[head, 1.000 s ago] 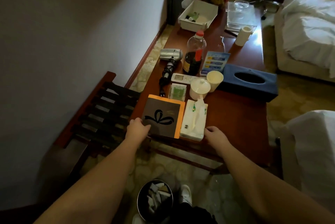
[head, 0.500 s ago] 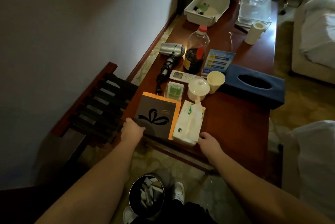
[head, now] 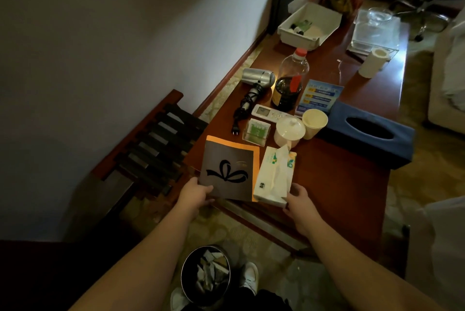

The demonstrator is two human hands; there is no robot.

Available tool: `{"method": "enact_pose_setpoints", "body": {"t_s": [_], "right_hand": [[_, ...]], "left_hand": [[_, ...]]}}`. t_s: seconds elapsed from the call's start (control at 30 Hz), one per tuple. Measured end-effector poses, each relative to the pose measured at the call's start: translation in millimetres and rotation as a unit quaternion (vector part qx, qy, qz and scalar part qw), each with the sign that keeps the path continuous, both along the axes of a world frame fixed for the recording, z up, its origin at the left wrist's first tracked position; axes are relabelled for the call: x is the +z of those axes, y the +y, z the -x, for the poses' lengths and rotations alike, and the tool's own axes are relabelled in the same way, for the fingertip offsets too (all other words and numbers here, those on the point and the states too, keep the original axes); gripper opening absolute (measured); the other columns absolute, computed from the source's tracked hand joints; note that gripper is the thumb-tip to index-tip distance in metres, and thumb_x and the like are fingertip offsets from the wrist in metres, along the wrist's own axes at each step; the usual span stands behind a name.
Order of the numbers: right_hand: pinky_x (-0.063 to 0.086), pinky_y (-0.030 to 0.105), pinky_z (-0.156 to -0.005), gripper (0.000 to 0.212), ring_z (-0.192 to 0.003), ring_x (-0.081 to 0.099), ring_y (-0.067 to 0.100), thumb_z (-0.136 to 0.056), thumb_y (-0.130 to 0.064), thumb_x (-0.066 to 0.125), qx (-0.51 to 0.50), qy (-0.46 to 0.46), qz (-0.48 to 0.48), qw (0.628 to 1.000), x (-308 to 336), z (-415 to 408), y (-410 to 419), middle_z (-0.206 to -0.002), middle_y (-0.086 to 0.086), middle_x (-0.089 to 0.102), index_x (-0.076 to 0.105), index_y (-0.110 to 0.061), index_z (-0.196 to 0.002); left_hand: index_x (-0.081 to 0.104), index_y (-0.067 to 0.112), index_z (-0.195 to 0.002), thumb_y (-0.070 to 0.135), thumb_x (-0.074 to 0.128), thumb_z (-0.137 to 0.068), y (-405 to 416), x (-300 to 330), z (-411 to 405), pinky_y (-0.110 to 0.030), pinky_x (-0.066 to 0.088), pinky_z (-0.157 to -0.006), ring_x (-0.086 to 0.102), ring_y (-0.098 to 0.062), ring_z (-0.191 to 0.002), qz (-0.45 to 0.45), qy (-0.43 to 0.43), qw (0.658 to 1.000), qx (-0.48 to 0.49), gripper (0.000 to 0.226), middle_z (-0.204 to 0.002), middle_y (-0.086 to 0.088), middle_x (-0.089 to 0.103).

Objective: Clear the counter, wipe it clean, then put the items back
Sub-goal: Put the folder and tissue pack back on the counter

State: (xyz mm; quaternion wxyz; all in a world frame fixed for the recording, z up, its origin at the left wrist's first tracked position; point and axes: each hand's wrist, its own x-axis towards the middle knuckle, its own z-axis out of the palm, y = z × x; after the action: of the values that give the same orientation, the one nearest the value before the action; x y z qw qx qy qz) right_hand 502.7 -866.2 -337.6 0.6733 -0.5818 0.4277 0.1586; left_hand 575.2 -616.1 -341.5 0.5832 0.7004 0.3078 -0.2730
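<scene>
A long red-brown wooden counter (head: 352,184) carries many items. At its near end lies a dark folder with a bow print and orange border (head: 227,171); my left hand (head: 195,193) pinches its near left corner. Beside it sits a soft white tissue pack (head: 274,176), and my right hand (head: 298,200) grips its near end. Behind them stand a small green-labelled clear box (head: 256,132), a white lidded cup (head: 289,132), a paper cup (head: 314,123), a remote (head: 266,112), a hair dryer (head: 256,81), a bottle of dark liquid (head: 289,84) and a blue tissue box (head: 367,134).
Farther along the counter are a blue leaflet (head: 319,95), a white tray (head: 310,24), a paper roll (head: 372,62) and a glass tray (head: 375,29). A slatted luggage rack (head: 156,144) stands left, a waste bin (head: 205,275) by my feet, a bed (head: 450,53) right.
Both hands have closed in: the left now pinches the folder's corner and the right has taken hold of the tissue pack's near end. The view shifted slightly.
</scene>
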Motion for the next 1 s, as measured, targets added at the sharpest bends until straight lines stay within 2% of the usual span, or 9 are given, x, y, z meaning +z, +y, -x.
{"method": "enact_pose_setpoints", "body": {"t_s": [0.13,0.3,0.57,0.63,0.7,0.8,0.83,0.93,1.0], "right_hand": [[0.051,0.048,-0.094,0.068,-0.114,0.055,0.028,-0.089,-0.018,0.063,0.007,-0.012,-0.017,1.0,4,-1,3,-0.141,0.009,0.047,0.029,-0.031,-0.146],[0.055,0.043,-0.071,0.067,-0.095,0.064,0.026,-0.088,-0.009,0.061,0.01,-0.037,-0.121,0.992,34,10,19,-0.112,0.006,0.059,0.032,-0.03,-0.145],[0.05,0.041,-0.088,0.054,-0.109,0.058,0.024,-0.091,0.003,0.051,0.123,-0.121,-0.161,0.972,87,10,103,-0.123,0.01,0.059,0.039,-0.02,-0.138],[0.048,0.046,-0.093,0.046,-0.112,0.058,0.025,-0.089,0.003,0.052,0.169,-0.134,-0.174,0.961,101,12,131,-0.123,0.008,0.059,0.048,-0.023,-0.127],[0.049,0.048,-0.092,0.043,-0.111,0.059,0.026,-0.084,-0.001,0.057,0.215,-0.15,-0.187,0.947,115,19,162,-0.12,0.006,0.061,0.053,-0.027,-0.117],[0.052,0.037,-0.077,0.047,-0.107,0.061,0.023,-0.087,-0.004,0.057,0.268,-0.177,-0.194,0.927,135,43,211,-0.12,0.005,0.062,0.049,-0.022,-0.129],[0.053,0.035,-0.075,0.053,-0.107,0.062,0.023,-0.082,-0.009,0.064,0.289,-0.186,-0.197,0.918,142,54,227,-0.12,0.006,0.063,0.049,-0.021,-0.131],[0.058,0.034,-0.073,0.094,-0.105,0.067,0.021,-0.048,-0.037,0.088,0.365,-0.202,-0.196,0.888,161,92,277,-0.12,0.005,0.066,0.049,-0.024,-0.133],[0.057,0.038,-0.078,0.089,-0.105,0.067,0.022,-0.052,-0.039,0.083,0.401,-0.213,-0.201,0.868,173,121,310,-0.121,0.006,0.066,0.05,-0.023,-0.133]], "left_hand": [[0.046,0.012,-0.135,0.003,0.051,-0.095,7,15,20,-0.035,0.057,-0.074,0.06,-0.029,-0.108,0.063,-0.018,0.996,0.056,0.041,-0.127,-0.011,0.056],[0.053,0.018,-0.125,0.005,0.055,-0.094,45,43,57,-0.035,0.058,-0.074,0.066,-0.026,-0.102,0.097,-0.048,0.985,0.135,0.034,-0.118,-0.007,0.064],[0.055,0.013,-0.125,0.0,0.054,-0.092,138,99,141,-0.027,0.056,-0.057,0.07,-0.025,-0.086,0.145,-0.098,0.948,0.265,0.036,-0.116,-0.016,0.065],[0.055,0.012,-0.124,0.0,0.053,-0.092,160,116,170,-0.025,0.056,-0.055,0.069,-0.025,-0.087,0.148,-0.12,0.936,0.295,0.035,-0.117,-0.016,0.064],[0.055,0.013,-0.123,0.001,0.053,-0.092,181,132,201,-0.024,0.057,-0.056,0.069,-0.025,-0.087,0.146,-0.144,0.924,0.322,0.033,-0.117,-0.016,0.064],[0.055,0.014,-0.122,0.002,0.053,-0.093,212,153,251,-0.023,0.057,-0.057,0.07,-0.023,-0.085,0.133,-0.182,0.907,0.356,0.031,-0.112,-0.013,0.066],[0.055,0.014,-0.122,0.002,0.053,-0.093,223,159,270,-0.024,0.057,-0.057,0.071,-0.022,-0.084,0.128,-0.194,0.9,0.369,0.031,-0.112,-0.012,0.067],[0.055,0.015,-0.124,0.004,0.054,-0.092,258,174,333,-0.023,0.057,-0.058,0.072,-0.023,-0.089,0.108,-0.226,0.879,0.406,0.034,-0.114,-0.011,0.067],[0.055,0.015,-0.125,0.004,0.054,-0.092,282,182,377,-0.022,0.056,-0.057,0.071,-0.022,-0.091,0.091,-0.246,0.864,0.429,0.035,-0.114,-0.01,0.068]]}}
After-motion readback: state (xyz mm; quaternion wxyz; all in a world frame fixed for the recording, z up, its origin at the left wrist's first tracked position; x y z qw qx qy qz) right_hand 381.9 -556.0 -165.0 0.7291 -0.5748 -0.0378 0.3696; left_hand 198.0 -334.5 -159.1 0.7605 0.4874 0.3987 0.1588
